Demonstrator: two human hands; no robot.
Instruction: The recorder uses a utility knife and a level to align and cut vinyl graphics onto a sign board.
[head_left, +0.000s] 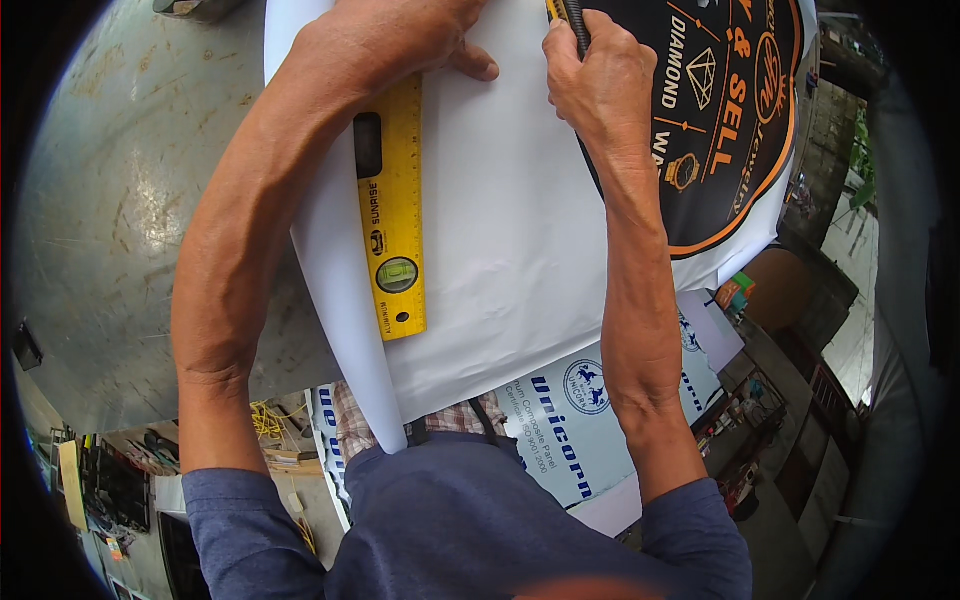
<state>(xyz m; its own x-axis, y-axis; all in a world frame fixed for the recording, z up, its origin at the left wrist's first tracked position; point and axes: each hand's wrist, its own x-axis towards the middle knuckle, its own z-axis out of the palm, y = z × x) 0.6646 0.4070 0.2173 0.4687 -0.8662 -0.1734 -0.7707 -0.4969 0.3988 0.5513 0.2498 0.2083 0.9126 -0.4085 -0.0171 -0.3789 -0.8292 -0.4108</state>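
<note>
My left hand (430, 32) reaches over the far part of a yellow spirit level (405, 225), its thumb stretched out on a white sheet (510, 200). The upper edge of the view cuts off its other fingers. The level lies lengthwise on the sheet, next to the sheet's rolled-up left side. In my closed right hand (608, 85) is a yellow and black utility knife (570, 18); its tip is out of view. Beside that hand, a black printed sign (700, 190) with an orange border and pictures covers the sheet's right part.
A scuffed grey metal tabletop (130, 200) extends to the left. Light-blue printed panels (560, 425) lie below the sheet's near edge. Tools and yellow cord (270, 420) sit at the lower left. Cluttered shelving (745, 415) stands at the lower right.
</note>
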